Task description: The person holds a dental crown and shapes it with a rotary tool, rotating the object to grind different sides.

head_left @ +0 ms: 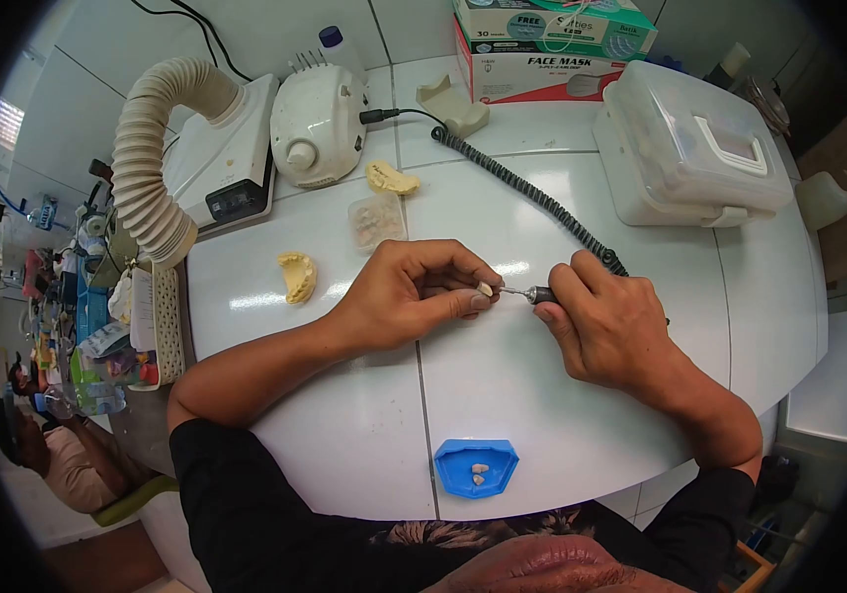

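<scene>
Blue dish: nearest, by the middle of the counter's (344, 435) near edge; two small pieces (480, 468) lie inside the blue dish (450, 466).
Left hand: the left hand (394, 296) pinches the small cream piece (485, 290) between thumb and fingers, above the counter's middle.
Right hand: the right hand (613, 321) is wrapped around the dark handpiece (540, 295), its thin metal tip at the piece or just beside it.
Cream piece: probably very light, stiff and brittle, easily lost if squeezed off-centre; best held by its sides, fingertips away from the tip.
Handpiece: likely rigid and heavier than the piece; the dark barrel gives the firmest hold, the slender tip looks the delicate part.
Coiled cord: the cord (532, 188) slants from beside the right hand toward the far edge, probably springy and apt to tug.
Yellow casts: one cast (297, 278) sits toward the left edge, another (391, 178) beyond the clear box (377, 221); likely chippy.
Far left corner: the ribbed hose (137, 148) arches there, beside the white control unit (317, 124).
</scene>
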Demonstrator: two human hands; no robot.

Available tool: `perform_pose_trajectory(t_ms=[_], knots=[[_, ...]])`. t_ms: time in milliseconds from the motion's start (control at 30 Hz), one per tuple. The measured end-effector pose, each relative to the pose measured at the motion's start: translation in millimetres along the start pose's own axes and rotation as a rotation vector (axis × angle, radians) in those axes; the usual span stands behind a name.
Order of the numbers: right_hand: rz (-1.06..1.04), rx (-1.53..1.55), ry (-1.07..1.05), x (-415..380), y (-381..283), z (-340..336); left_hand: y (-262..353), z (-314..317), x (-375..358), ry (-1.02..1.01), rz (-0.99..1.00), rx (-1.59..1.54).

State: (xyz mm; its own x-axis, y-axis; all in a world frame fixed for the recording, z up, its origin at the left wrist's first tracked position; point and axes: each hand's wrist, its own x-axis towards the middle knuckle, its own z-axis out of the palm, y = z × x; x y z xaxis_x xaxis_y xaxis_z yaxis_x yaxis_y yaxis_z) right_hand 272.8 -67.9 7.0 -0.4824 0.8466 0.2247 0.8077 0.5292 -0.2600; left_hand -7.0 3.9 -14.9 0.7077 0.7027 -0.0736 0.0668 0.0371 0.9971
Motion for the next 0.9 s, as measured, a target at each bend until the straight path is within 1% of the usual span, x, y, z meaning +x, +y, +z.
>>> perform_pose_trajectory(t_ms=[167,367,467,767,900], knots=[[0.001,-0.006,-0.006,0.1,-0.1,-0.4,0.7,0.8,-0.3,0.006,0.002,-0.012],[-0.002,-0.011,-0.016,0.4,-0.9,-1.1,7.0,-0.8,-0.1,-0.019,-0.056,0.039],[-0.001,-0.014,-0.021,0.4,-1.0,-0.8,2.3,-1.4,0.1,-0.018,-0.048,-0.005],[-0.009,-0.01,-0.028,0.8,-0.2,-1.1,1.6,-1.0,0.6,-0.027,-0.007,0.048],[-0.006,-0.012,-0.035,0.8,-0.3,-1.0,5.1,0.1,-0.5,-0.013,-0.055,0.038]])
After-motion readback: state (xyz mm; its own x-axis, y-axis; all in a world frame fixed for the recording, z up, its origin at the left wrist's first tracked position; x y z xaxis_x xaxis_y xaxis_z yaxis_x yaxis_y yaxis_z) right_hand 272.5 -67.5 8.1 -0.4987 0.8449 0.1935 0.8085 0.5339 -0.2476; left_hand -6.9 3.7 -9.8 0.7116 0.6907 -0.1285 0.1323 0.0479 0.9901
